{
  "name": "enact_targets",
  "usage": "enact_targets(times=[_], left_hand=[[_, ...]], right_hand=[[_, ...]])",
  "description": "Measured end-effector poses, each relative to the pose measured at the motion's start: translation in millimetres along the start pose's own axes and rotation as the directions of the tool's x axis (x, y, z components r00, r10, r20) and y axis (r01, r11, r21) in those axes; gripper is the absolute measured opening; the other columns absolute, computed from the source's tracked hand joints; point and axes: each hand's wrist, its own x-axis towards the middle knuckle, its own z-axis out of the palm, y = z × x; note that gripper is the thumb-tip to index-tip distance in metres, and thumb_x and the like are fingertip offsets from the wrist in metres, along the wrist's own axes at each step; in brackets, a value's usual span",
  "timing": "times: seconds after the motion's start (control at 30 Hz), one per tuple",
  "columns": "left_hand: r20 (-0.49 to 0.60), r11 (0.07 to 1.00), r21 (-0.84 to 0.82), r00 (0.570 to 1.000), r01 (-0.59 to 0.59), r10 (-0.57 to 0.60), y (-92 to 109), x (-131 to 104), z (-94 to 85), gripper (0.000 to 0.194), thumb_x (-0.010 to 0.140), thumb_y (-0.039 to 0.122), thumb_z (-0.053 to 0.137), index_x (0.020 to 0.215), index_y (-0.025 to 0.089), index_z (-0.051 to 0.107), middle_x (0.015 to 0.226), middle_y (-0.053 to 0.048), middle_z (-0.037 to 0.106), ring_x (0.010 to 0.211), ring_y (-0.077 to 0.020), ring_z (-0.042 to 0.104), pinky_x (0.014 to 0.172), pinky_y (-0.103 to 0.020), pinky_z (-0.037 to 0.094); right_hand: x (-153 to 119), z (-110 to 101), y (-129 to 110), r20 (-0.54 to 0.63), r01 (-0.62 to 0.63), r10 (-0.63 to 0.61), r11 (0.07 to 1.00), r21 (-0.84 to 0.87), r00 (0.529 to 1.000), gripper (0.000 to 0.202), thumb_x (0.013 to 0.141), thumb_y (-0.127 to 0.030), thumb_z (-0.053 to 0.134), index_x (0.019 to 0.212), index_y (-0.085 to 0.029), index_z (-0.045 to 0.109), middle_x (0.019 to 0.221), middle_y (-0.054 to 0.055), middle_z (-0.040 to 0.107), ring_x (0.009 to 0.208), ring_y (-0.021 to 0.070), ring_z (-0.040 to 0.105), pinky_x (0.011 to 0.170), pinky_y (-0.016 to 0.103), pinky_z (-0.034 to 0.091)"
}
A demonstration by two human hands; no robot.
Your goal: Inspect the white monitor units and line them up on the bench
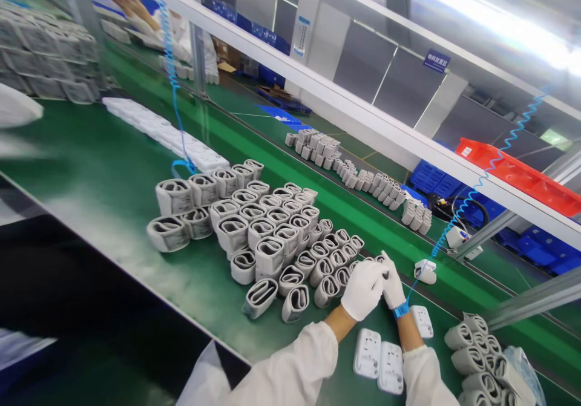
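Observation:
My left hand [363, 289], in a white glove, meets my right hand [393, 283] at the far side of the green worktop. The fingers of both are closed and drawn together at their tips. What lies between them is mostly hidden; a bit of dark grey shows there. A blue wrist strap [401, 309] circles my right wrist. Just left of my hands stand many rolled grey cuffs [296, 302], set on edge in rows. Below my hands lie two white device units [367, 353] side by side. Another white unit [422, 321] rests right of my right wrist.
More rolled cuffs [469, 360] are stacked at the lower right by a clear plastic bag [521, 369]. A white unit with a cuff [425, 271] sits by the green belt edge. A coiled blue cord [481, 185] hangs down at right. White units [158, 130] form a row at left.

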Motion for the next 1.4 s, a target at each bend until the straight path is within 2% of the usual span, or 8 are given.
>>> enact_targets(times=[0.13, 0.3, 0.43, 0.53, 0.7, 1.03, 1.27, 1.4], left_hand=[[0.054, 0.975, 0.182, 0.989, 0.127, -0.138, 5.5, 6.1, 1.2, 0.042, 0.096, 0.017, 0.060, 0.135, 0.023, 0.077, 0.134, -0.015, 0.077, 0.128, -0.0362, 0.068, 0.117, -0.055, 0.049], [0.290, 0.876, 0.473, 0.922, 0.095, -0.257, 16.0, 10.5, 2.8, 0.032, 0.098, 0.025, 0.065, 0.128, 0.017, 0.076, 0.124, -0.018, 0.076, 0.116, -0.0373, 0.069, 0.109, -0.053, 0.049], [0.359, 0.781, 0.624, 0.881, 0.018, -0.307, 21.7, 12.1, 2.2, 0.043, 0.102, 0.034, 0.064, 0.136, 0.009, 0.072, 0.119, -0.021, 0.075, 0.114, -0.0396, 0.068, 0.105, -0.052, 0.048], [0.400, 0.723, 0.690, 0.850, -0.033, -0.342, 21.9, 12.5, 2.9, 0.053, 0.102, 0.036, 0.065, 0.146, 0.007, 0.067, 0.120, -0.022, 0.075, 0.116, -0.0415, 0.068, 0.106, -0.053, 0.047], [0.468, 0.718, 0.692, 0.804, -0.077, -0.366, 16.0, 14.3, -0.3, 0.053, 0.104, 0.035, 0.065, 0.150, 0.010, 0.067, 0.123, -0.020, 0.078, 0.118, -0.0401, 0.070, 0.104, -0.050, 0.050], [0.528, 0.769, 0.629, 0.788, -0.112, -0.317, 7.3, 15.5, -7.2, 0.047, 0.103, 0.025, 0.068, 0.149, 0.015, 0.070, 0.138, -0.017, 0.078, 0.131, -0.0362, 0.071, 0.116, -0.048, 0.052], [0.619, 0.793, 0.572, 0.745, -0.211, -0.248, 10.6, 10.4, -9.0, 0.050, 0.101, 0.020, 0.070, 0.151, 0.017, 0.068, 0.140, -0.015, 0.077, 0.134, -0.0336, 0.069, 0.121, -0.048, 0.050], [0.595, 0.746, 0.640, 0.734, -0.186, -0.328, 19.6, 9.1, -2.5, 0.061, 0.098, 0.025, 0.075, 0.156, 0.010, 0.061, 0.146, -0.020, 0.071, 0.140, -0.0369, 0.064, 0.122, -0.049, 0.047]], right_hand=[[-34.3, -5.9, 11.4, -0.121, -0.032, 0.038, 0.998, 0.050, 0.992, 0.033, 0.088, -0.047, 0.076, 0.104, -0.027, 0.056, 0.124, 0.010, 0.068, 0.119, 0.0305, 0.066, 0.110, 0.047, 0.056], [-56.5, -5.9, 9.9, -0.167, -0.074, 0.086, 0.994, 0.074, 0.982, 0.069, 0.078, -0.041, 0.084, 0.138, -0.027, 0.055, 0.130, 0.010, 0.064, 0.116, 0.0296, 0.067, 0.109, 0.047, 0.057], [-56.8, -4.4, 2.6, -0.143, -0.070, 0.070, 0.998, 0.008, 0.987, 0.048, 0.074, -0.039, 0.085, 0.116, -0.023, 0.069, 0.119, 0.011, 0.067, 0.113, 0.0327, 0.065, 0.112, 0.052, 0.053], [-59.1, -2.8, 0.9, -0.169, -0.109, 0.122, 0.991, 0.079, 0.978, 0.043, 0.075, -0.039, 0.086, 0.112, -0.023, 0.069, 0.123, 0.010, 0.070, 0.114, 0.0309, 0.067, 0.112, 0.049, 0.053], [-67.3, 1.9, 3.2, -0.151, -0.198, 0.230, 0.959, 0.202, 0.961, 0.037, 0.084, -0.039, 0.088, 0.112, -0.023, 0.069, 0.105, 0.002, 0.075, 0.095, 0.0227, 0.068, 0.095, 0.041, 0.058], [-61.9, 7.7, 14.4, -0.125, -0.231, 0.327, 0.846, 0.480, 0.937, 0.029, 0.105, -0.044, 0.078, 0.109, -0.016, 0.070, 0.095, 0.001, 0.069, 0.079, 0.0161, 0.066, 0.076, 0.033, 0.060], [-56.6, -1.3, 27.9, -0.083, -0.181, 0.330, 0.693, 0.698, 0.940, 0.032, 0.107, -0.047, 0.074, 0.115, -0.015, 0.070, 0.102, 0.003, 0.072, 0.086, 0.0187, 0.072, 0.080, 0.035, 0.064], [-60.1, -7.3, 26.6, -0.014, -0.170, 0.289, 0.603, 0.780, 0.957, 0.040, 0.092, -0.048, 0.089, 0.108, -0.019, 0.068, 0.101, 0.006, 0.078, 0.092, 0.0233, 0.075, 0.081, 0.037, 0.064]])
